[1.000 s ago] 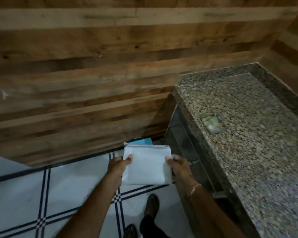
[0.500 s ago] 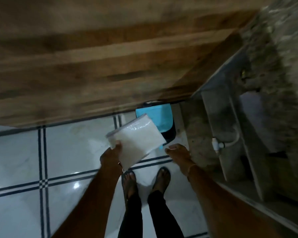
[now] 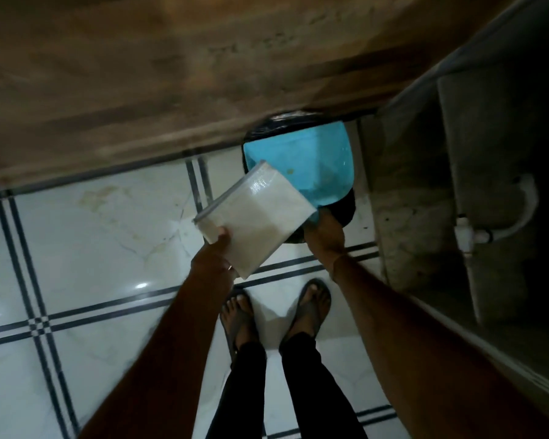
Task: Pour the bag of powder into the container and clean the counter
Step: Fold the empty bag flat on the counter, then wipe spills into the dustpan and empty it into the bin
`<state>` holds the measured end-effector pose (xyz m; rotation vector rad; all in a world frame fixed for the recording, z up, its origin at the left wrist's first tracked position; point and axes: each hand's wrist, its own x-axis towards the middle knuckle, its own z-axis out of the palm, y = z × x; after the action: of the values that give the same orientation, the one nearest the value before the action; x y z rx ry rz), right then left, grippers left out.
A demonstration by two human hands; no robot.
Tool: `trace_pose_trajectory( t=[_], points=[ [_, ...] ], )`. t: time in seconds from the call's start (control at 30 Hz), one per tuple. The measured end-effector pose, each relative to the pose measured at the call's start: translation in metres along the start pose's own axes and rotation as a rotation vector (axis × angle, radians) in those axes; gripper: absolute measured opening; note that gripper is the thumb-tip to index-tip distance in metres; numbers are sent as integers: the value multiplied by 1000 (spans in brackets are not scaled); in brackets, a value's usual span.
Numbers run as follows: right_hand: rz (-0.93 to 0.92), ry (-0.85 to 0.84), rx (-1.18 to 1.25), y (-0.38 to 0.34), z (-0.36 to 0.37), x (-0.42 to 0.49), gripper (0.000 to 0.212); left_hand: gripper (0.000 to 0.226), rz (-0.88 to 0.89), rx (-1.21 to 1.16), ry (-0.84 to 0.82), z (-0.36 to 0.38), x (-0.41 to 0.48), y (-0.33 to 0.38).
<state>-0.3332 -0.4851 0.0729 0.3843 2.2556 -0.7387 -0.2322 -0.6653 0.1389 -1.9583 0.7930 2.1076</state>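
A flat zip bag point(image 3: 257, 217), white and nearly flat, hangs tilted in front of me over the floor. My left hand point(image 3: 214, 258) pinches its lower left corner near the zip edge. Just behind it, a bin with a blue lid point(image 3: 305, 160) and a black liner point(image 3: 346, 207) stands on the floor against the wall. My right hand point(image 3: 325, 240) is at the near edge of the lid, its fingers hidden behind the bag's corner.
A wooden plank wall point(image 3: 171, 74) rises behind the bin. On the right is the dark underside of the counter with a white pipe point(image 3: 520, 217). My sandalled feet point(image 3: 238, 315) stand on white floor tiles point(image 3: 92, 242) with dark lines.
The view has tipped down from the counter to the floor. My right hand let go of the bag and moved to the bin lid; my left hand carried the bag closer to the bin.
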Motion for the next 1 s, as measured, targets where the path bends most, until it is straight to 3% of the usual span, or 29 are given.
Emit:
trace_pose_trajectory(
  t=[0.2,0.3,0.43,0.5,0.63,0.7,0.77,0.87,1.0],
  points=[
    [-15,253,78,49,-52,-67,42,47,-32,-52,-38,41,5,-2],
    [13,281,197,79,-69,-84,40,43,-14,-37,-33,74,11,-7],
    [-38,380,305,107,-80,-91,91,35,18,141,0,111,27,-7],
    [-19,386,356,120,-86,-94,96,43,-4,260,-64,120,29,-8],
    [35,294,485,120,-99,-118,63,30,25,428,-74,114,-8,6],
    [36,311,475,111,-108,-138,37,18,146,527,-73,112,-40,19],
    [53,298,546,98,-118,-163,22,28,329,676,-57,108,-70,28],
    [91,269,687,82,-143,-211,15,44,535,902,-44,105,-135,39],
    [136,241,780,73,-174,-289,13,56,694,1139,-160,103,-244,37]
  ],
)
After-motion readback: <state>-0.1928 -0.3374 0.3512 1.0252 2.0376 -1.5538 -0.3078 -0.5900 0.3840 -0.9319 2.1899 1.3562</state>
